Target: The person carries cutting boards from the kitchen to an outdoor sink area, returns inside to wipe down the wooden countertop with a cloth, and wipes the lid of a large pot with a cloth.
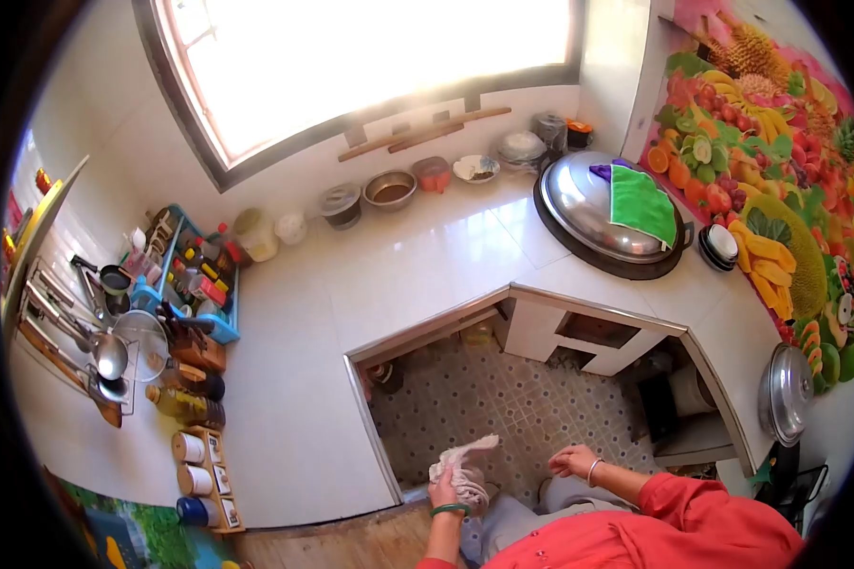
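Note:
A crumpled whitish cloth hangs from my left hand, low in the view and just past the counter's front edge. My left fingers are closed on it, and part of it drapes down in front of my lap. My right hand hovers to the right of the cloth, apart from it. Its fingers are loosely bent, with nothing visible in them. Below both hands are my grey trousers and the patterned floor.
A white tiled counter wraps around me. At its back stand a metal bowl, pots and jars. A large domed lid bears a green cloth. Bottles fill a blue rack at left; a spice rack sits nearer.

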`<action>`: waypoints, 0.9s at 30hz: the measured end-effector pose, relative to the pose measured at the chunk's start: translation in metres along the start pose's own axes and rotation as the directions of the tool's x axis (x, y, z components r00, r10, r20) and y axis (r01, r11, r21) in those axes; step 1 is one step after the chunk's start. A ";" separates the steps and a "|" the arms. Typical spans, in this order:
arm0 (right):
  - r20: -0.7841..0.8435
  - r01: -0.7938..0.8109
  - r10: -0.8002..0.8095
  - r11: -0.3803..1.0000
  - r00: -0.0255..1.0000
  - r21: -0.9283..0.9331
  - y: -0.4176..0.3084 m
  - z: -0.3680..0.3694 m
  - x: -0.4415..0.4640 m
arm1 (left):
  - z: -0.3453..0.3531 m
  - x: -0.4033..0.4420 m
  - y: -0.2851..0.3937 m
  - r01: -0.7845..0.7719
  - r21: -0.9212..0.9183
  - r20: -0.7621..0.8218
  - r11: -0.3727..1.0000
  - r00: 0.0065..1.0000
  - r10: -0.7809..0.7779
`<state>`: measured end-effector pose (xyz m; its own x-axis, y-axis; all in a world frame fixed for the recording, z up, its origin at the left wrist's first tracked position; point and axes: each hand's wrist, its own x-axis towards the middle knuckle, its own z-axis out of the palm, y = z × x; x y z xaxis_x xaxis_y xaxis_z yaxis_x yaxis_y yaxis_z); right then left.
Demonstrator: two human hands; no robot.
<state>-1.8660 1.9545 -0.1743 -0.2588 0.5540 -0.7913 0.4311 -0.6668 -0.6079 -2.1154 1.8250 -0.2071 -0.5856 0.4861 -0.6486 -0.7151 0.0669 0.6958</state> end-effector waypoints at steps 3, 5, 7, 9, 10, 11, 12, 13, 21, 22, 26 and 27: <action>0.074 0.009 -0.009 1.000 0.997 0.001 -0.015 0.006 0.008 | 0.010 0.003 0.047 0.207 -0.304 0.313 0.930 0.943 -0.108; 0.047 0.005 -0.005 1.000 0.999 0.016 -0.023 0.003 0.017 | 0.020 -0.006 0.103 0.289 -0.293 0.470 0.911 0.874 -0.126; 0.019 0.000 0.000 1.000 1.000 0.028 -0.031 -0.004 0.027 | 0.013 0.009 0.147 0.100 -0.340 0.409 0.935 0.911 0.051; -0.021 -0.055 0.059 0.985 0.998 0.165 -0.039 -0.015 0.045 | 0.023 0.012 0.205 -0.124 -0.360 0.328 0.925 0.911 0.250; -0.028 -0.051 0.056 0.983 0.998 0.174 -0.044 -0.020 0.054 | 0.024 0.024 0.229 -0.196 -0.382 0.297 0.903 0.899 0.321; -0.045 -0.068 0.078 0.979 0.996 0.194 -0.049 -0.026 0.066 | 0.031 0.030 0.255 -0.262 -0.348 0.277 0.900 0.889 0.365; -0.060 -0.088 0.103 0.973 0.993 0.214 -0.055 -0.031 0.076 | 0.043 0.037 0.278 -0.301 -0.346 0.264 0.889 0.878 0.400; -0.064 -0.086 0.103 0.971 0.993 0.223 -0.063 -0.035 0.087 | 0.050 0.048 0.297 -0.293 -0.362 0.261 0.885 0.879 0.399; -0.097 -0.141 0.163 0.970 0.982 0.198 -0.129 -0.075 0.168 | 0.123 0.242 0.332 -0.522 -0.110 -0.008 0.846 0.852 0.524; -0.108 -0.118 0.136 0.981 0.985 0.156 -0.139 -0.082 0.181 | 0.142 0.260 0.323 -0.505 0.033 -0.043 0.863 0.862 0.506; -0.122 -0.121 0.128 0.991 0.984 0.060 -0.188 -0.103 0.195 | 0.223 0.336 0.232 -0.309 0.294 -0.227 0.904 0.896 0.381; -0.170 -0.110 0.120 0.992 0.978 0.068 -0.201 -0.107 0.199 | 0.230 0.355 0.202 -0.121 0.338 -0.201 0.934 0.960 0.197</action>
<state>-1.9113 2.2517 -0.2026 -0.0550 0.5465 -0.8356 0.3973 -0.7558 -0.5205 -2.3792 2.2118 -0.2259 -0.7795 0.3047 -0.5474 -0.4679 0.2978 0.8321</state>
